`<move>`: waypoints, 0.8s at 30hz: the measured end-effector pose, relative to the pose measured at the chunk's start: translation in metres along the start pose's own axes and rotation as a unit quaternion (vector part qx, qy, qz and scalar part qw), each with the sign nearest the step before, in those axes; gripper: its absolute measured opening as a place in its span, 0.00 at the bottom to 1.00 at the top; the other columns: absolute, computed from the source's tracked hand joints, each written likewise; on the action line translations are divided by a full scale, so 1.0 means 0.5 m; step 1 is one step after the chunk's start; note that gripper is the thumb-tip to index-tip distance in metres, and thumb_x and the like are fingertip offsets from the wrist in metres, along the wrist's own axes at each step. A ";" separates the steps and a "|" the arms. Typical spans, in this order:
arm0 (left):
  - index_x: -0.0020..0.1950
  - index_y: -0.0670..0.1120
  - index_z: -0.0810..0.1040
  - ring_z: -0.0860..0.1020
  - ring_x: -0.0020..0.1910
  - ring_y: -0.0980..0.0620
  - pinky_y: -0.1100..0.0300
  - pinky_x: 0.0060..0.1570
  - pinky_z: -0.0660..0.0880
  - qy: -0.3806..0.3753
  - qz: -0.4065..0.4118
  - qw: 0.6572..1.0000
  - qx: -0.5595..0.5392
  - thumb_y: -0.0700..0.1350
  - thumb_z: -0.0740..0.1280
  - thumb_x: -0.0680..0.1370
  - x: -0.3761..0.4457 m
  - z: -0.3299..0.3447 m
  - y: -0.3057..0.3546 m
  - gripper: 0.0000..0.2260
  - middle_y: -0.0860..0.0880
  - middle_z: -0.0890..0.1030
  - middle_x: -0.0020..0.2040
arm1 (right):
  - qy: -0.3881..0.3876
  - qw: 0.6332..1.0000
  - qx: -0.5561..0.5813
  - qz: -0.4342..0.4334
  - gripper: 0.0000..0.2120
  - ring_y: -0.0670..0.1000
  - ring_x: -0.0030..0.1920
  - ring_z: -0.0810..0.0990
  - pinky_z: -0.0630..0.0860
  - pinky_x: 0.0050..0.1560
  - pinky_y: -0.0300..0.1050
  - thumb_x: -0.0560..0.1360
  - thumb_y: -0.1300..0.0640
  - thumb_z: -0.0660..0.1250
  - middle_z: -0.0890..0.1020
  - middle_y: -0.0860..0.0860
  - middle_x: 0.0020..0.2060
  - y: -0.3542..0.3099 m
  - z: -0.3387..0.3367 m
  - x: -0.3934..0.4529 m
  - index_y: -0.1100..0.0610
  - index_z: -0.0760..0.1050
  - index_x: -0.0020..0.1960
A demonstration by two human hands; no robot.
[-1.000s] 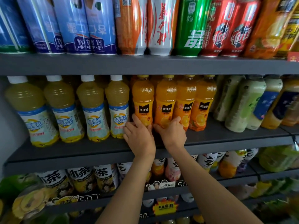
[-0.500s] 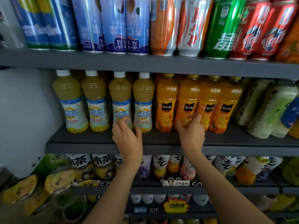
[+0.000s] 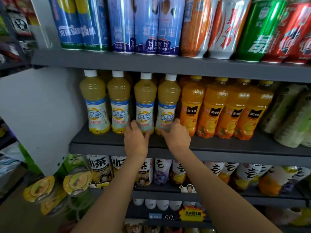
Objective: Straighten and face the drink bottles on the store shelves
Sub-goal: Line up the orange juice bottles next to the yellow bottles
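Both our hands have moved leftward off the orange juice bottles (image 3: 210, 111) onto the white-capped yellow drinks. Our left hand (image 3: 135, 140) curls around the base of the third bottle (image 3: 145, 105); our right hand (image 3: 176, 137) grips the fourth bottle (image 3: 168, 105), low down, likely so each can be twisted label-forward. They stand upright at the middle shelf (image 3: 235, 153) front edge. Cans (image 3: 146, 26) line the shelf above.

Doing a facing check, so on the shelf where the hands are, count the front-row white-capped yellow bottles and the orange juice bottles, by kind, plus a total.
White-capped yellow bottles: 4
Orange juice bottles: 4
Total: 8
The left hand grips the third yellow bottle, the right hand the fourth.
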State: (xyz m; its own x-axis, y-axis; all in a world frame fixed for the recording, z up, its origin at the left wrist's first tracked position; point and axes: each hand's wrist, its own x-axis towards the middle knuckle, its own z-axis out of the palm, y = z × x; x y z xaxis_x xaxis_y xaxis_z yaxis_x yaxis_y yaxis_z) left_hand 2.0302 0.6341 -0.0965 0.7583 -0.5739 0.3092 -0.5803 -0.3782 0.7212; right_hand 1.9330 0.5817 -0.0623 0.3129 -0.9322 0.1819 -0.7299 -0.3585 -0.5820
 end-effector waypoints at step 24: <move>0.72 0.37 0.60 0.64 0.66 0.36 0.47 0.62 0.62 0.144 -0.097 0.982 -0.073 0.45 0.71 0.74 0.074 -0.149 -0.134 0.32 0.35 0.66 0.66 | -0.042 0.992 0.028 -0.115 0.30 0.59 0.59 0.76 0.73 0.51 0.51 0.74 0.46 0.67 0.78 0.59 0.57 -0.191 0.120 -0.038 0.61 0.62 0.68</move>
State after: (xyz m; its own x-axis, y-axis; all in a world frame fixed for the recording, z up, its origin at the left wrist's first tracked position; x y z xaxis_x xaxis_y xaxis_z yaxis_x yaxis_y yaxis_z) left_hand 2.1196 0.6923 -0.0872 0.9152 -0.2641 0.3043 -0.3836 -0.3401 0.8586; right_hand 2.0336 0.6365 -0.0577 0.5182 -0.8180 0.2497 -0.5995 -0.5556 -0.5761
